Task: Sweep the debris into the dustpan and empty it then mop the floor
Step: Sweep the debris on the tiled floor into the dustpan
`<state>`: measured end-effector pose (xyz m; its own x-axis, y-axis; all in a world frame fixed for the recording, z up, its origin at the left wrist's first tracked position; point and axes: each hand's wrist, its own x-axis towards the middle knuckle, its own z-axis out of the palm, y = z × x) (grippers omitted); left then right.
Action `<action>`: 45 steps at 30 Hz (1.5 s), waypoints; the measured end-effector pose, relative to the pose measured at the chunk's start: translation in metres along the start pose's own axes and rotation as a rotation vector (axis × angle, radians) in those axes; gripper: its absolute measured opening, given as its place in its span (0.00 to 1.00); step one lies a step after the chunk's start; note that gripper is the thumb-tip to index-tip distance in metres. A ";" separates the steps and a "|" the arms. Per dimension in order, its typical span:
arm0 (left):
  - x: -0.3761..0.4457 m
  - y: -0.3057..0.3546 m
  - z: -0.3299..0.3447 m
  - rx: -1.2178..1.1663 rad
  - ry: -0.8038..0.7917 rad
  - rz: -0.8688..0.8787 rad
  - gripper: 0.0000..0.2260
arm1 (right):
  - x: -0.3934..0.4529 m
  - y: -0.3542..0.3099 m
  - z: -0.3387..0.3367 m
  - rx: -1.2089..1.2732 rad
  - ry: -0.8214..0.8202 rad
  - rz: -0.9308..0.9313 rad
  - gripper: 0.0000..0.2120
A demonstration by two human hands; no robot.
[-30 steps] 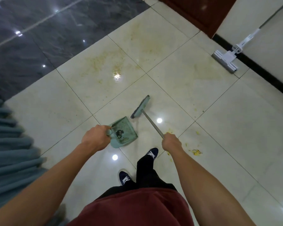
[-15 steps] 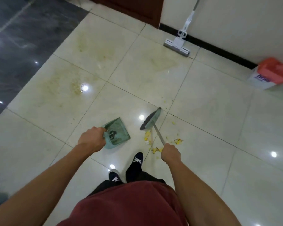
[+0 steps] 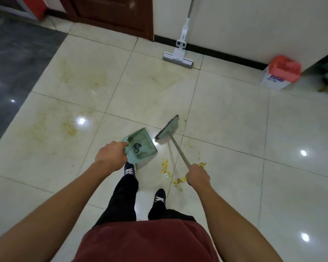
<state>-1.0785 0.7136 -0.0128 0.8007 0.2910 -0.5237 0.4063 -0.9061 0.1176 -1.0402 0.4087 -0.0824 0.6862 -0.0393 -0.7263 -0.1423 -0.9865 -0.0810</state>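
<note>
My left hand [image 3: 111,155] grips the handle of a pale green dustpan [image 3: 141,146], held above the cream tile floor with some dark dirt inside. My right hand [image 3: 198,177] is closed around the metal handle of a green broom [image 3: 168,130], whose head is beyond the dustpan, to its right. Yellow debris [image 3: 166,167] lies scattered on the tiles between my hands and near my right hand. A white flat mop [image 3: 178,57] leans against the far wall.
Yellowish stains [image 3: 68,125] mark the tiles to the left and ahead. A bin with a red bag [image 3: 280,72] stands by the wall at the right. A dark wooden door [image 3: 112,14] is at the back, dark floor tiles [image 3: 11,59] to the left. My feet [image 3: 160,197] stand below the debris.
The view has turned right and back, bringing the mop, the bin and the debris into sight. The broom head has swung to the right of the dustpan; both hands keep their hold.
</note>
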 end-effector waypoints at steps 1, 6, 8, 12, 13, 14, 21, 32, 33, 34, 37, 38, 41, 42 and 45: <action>0.009 -0.002 -0.005 -0.008 0.001 0.011 0.12 | 0.005 -0.007 -0.004 0.007 0.000 0.001 0.13; 0.065 -0.013 -0.033 -0.038 0.024 0.088 0.14 | 0.049 -0.054 -0.032 0.106 0.031 0.015 0.16; 0.089 -0.024 -0.044 -0.056 0.014 0.107 0.15 | 0.066 -0.081 -0.045 0.166 0.025 0.043 0.16; 0.133 -0.049 -0.064 -0.061 -0.023 0.117 0.15 | 0.105 -0.145 -0.077 0.392 -0.021 0.088 0.20; 0.144 -0.055 -0.069 -0.055 -0.032 0.118 0.15 | 0.115 -0.160 -0.082 0.433 -0.029 0.100 0.20; 0.154 -0.060 -0.073 -0.050 -0.042 0.119 0.14 | 0.124 -0.172 -0.086 0.457 -0.036 0.108 0.20; 0.203 -0.077 -0.089 0.003 -0.102 0.161 0.14 | 0.147 -0.206 -0.082 0.155 -0.090 0.091 0.14; 0.194 -0.032 -0.082 0.159 -0.119 0.306 0.12 | 0.108 -0.123 -0.037 0.339 -0.084 0.341 0.16; 0.190 -0.026 -0.079 0.169 -0.119 0.316 0.12 | 0.099 -0.115 -0.030 0.370 -0.099 0.364 0.16; 0.184 -0.021 -0.076 0.178 -0.120 0.325 0.12 | 0.090 -0.107 -0.020 0.402 -0.113 0.383 0.16; 0.168 -0.003 -0.064 0.203 -0.117 0.357 0.11 | 0.060 -0.081 0.008 0.493 -0.120 0.410 0.16; 0.162 0.003 -0.059 0.216 -0.114 0.370 0.11 | 0.051 -0.074 0.016 0.513 -0.120 0.418 0.16; 0.146 0.025 -0.046 0.257 -0.115 0.420 0.11 | 0.026 -0.052 0.035 0.549 -0.125 0.432 0.15; 0.141 0.033 -0.043 0.269 -0.113 0.436 0.11 | 0.018 -0.046 0.040 0.562 -0.122 0.443 0.14; 0.128 0.054 -0.033 0.299 -0.105 0.480 0.12 | -0.003 -0.027 0.054 0.593 -0.111 0.459 0.14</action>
<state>-0.9390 0.7120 -0.0457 0.8104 -0.1926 -0.5533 -0.1464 -0.9810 0.1271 -1.0769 0.4440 -0.1149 0.3941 -0.3784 -0.8375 -0.7778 -0.6228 -0.0846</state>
